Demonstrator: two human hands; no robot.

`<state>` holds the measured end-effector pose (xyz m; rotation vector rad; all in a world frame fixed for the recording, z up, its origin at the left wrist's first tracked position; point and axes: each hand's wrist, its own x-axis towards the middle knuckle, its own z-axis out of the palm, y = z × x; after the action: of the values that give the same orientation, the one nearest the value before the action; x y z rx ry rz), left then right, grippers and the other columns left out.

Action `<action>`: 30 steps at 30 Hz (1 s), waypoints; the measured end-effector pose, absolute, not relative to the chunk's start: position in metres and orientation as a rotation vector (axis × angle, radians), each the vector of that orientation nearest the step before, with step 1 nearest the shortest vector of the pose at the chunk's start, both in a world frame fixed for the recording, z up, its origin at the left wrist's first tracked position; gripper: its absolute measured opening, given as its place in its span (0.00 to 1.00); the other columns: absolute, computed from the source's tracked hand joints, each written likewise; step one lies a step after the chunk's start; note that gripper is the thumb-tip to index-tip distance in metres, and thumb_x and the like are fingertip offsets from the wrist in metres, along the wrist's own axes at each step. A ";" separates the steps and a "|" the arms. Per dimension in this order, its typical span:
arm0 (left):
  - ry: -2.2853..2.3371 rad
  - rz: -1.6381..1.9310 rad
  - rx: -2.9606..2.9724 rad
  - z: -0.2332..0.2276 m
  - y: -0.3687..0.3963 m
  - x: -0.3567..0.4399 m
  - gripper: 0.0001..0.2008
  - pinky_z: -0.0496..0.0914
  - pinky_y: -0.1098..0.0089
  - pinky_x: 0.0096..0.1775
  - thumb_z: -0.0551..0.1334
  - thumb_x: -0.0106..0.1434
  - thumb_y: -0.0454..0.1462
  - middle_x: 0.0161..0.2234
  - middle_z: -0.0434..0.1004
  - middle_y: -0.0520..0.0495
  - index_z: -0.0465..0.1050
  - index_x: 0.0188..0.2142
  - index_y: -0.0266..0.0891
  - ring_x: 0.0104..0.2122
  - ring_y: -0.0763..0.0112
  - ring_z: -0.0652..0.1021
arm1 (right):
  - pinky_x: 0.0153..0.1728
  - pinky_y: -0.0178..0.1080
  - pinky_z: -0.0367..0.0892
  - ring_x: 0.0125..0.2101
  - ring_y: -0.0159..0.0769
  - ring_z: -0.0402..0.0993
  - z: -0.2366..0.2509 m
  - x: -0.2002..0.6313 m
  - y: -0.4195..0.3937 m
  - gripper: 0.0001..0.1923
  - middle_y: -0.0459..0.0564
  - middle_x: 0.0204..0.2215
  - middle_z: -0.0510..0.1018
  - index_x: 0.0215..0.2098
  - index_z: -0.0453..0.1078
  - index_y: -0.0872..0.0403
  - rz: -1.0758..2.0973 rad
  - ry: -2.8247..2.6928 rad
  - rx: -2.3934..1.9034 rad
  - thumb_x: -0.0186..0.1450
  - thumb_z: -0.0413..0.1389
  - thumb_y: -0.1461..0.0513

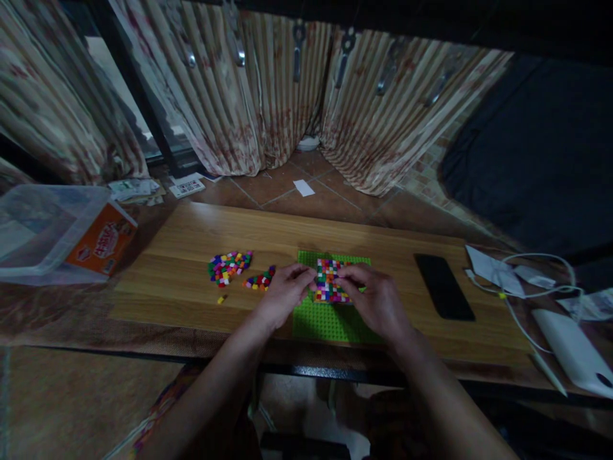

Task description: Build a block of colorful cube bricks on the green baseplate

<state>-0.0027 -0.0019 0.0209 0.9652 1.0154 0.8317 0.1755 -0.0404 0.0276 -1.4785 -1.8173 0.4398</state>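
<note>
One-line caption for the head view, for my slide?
Both hands press small coloured blocks onto a green baseplate.

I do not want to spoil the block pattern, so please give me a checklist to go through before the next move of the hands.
1. Green baseplate lies flat on the wooden board: ok.
2. Both hands at the coloured block patch, left hand at its left edge, right hand at its right: ok.
3. Loose blocks within sight, big pile and small pile left of the plate: ok.
4. A block pinched in the fingertips: cannot tell.
5. Black phone apart from the right hand: ok.
6. Stray yellow block away from the board's near edge: ok.
</note>
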 end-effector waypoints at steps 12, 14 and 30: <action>1.037 0.820 0.969 0.020 -0.003 -0.003 0.11 0.48 0.75 0.18 0.63 0.56 0.42 0.21 0.69 0.53 0.69 0.26 0.35 0.15 0.84 0.59 | 0.40 0.41 0.71 0.38 0.38 0.76 0.024 0.171 -0.040 0.08 0.51 0.37 0.77 0.40 0.75 0.52 0.378 -1.940 -1.463 0.67 0.53 0.63; 1.034 0.819 0.969 0.019 -0.002 -0.003 0.11 0.48 0.75 0.18 0.63 0.57 0.42 0.20 0.68 0.53 0.69 0.26 0.35 0.15 0.84 0.59 | 0.41 0.41 0.71 0.39 0.39 0.76 0.022 0.171 -0.041 0.10 0.52 0.39 0.77 0.42 0.74 0.52 0.347 -1.990 -1.472 0.68 0.51 0.64; 1.030 0.805 1.003 0.017 -0.002 -0.003 0.12 0.50 0.73 0.20 0.62 0.57 0.44 0.21 0.69 0.53 0.69 0.26 0.36 0.16 0.82 0.59 | 0.35 0.38 0.67 0.32 0.36 0.75 0.021 0.159 -0.043 0.09 0.48 0.30 0.78 0.31 0.73 0.52 0.239 -1.953 -1.554 0.66 0.52 0.65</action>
<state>-0.0034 -0.0024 0.0171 1.0034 1.0301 0.8052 0.1595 -0.0429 0.0206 -1.5538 -1.9529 0.2385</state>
